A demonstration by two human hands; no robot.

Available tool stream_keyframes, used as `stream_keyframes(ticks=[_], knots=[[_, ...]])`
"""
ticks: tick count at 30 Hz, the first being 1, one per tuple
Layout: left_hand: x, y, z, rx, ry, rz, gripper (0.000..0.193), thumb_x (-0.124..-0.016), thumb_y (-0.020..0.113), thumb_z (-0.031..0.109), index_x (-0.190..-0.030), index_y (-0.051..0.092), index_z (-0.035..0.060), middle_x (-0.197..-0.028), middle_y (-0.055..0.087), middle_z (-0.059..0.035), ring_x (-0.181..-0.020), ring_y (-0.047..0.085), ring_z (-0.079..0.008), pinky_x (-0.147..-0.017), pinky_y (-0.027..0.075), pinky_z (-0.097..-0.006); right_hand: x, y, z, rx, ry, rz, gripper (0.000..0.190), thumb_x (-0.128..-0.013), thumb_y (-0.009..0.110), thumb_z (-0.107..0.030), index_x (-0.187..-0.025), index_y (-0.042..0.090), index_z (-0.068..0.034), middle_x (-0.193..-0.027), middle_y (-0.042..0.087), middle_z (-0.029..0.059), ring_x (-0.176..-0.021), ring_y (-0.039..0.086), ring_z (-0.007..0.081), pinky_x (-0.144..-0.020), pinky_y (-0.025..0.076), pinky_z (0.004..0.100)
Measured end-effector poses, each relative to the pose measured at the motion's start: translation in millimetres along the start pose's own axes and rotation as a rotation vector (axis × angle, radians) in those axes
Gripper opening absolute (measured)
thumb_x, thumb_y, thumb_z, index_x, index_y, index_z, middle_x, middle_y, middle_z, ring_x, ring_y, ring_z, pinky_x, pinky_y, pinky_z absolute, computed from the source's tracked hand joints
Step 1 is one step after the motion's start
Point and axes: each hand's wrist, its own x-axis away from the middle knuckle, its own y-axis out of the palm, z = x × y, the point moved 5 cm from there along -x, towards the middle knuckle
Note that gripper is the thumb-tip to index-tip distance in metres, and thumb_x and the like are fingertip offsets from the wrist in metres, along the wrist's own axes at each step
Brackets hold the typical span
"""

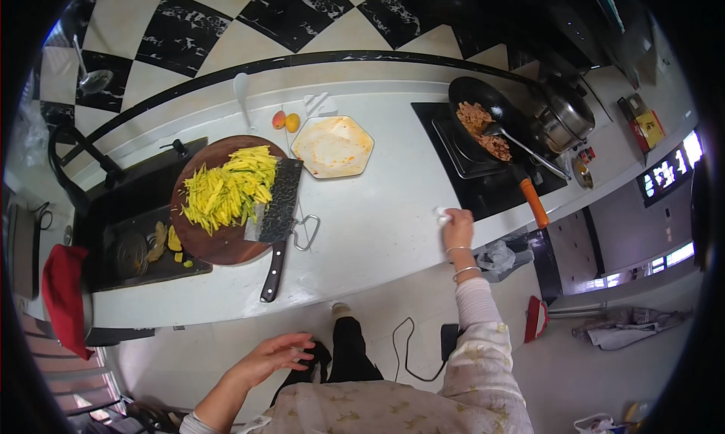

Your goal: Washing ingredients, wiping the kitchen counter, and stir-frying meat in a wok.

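Note:
My right hand grips a crumpled white tissue against the white countertop, near the corner of the black gas stove. In front of my body my left hand hangs below the counter edge, fingers apart and holding nothing. Yellow-green vegetable shreds are heaped on a round wooden cutting board. A cleaver rests on the board's right side, its dark handle reaching past the rim. Behind it stands a stained hexagonal plate.
Cooked minced meat and a metal spatula lie in a black wok, its orange handle jutting over the counter edge. A steel pot stands beyond. The sink holds scraps. Two small fruits sit near the plate.

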Motion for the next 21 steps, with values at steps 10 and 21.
stream_keyframes(ticks=[10,21], knots=[[30.1,-13.4,-12.4,0.046,0.031,0.012,0.044,-0.094,0.051,0.015,-0.134,0.040,0.0023,-0.128,0.049,-0.0151,-0.114,0.052,-0.0275,-0.092,0.047,-0.0397,42.7,70.1,-137.6,0.020,-0.192,-0.187,0.019,-0.071,0.056,0.000,-0.083,0.070,-0.006,-0.081,0.058,0.0148,-0.083,0.055,0.0302,-0.075,0.046,0.0388],[16.3,-1.4,-13.1,-0.039,-0.014,-0.126,0.043,-0.093,0.052,0.018,-0.132,0.041,0.0022,-0.130,0.048,-0.0160,-0.114,0.052,-0.0277,-0.091,0.048,-0.0394,118.6,-1.1,-157.0,-0.189,-0.561,-0.437,0.027,-0.067,0.063,0.002,-0.083,0.070,-0.019,-0.088,0.061,0.0019,-0.088,0.056,0.0214,-0.072,0.040,0.0369]])
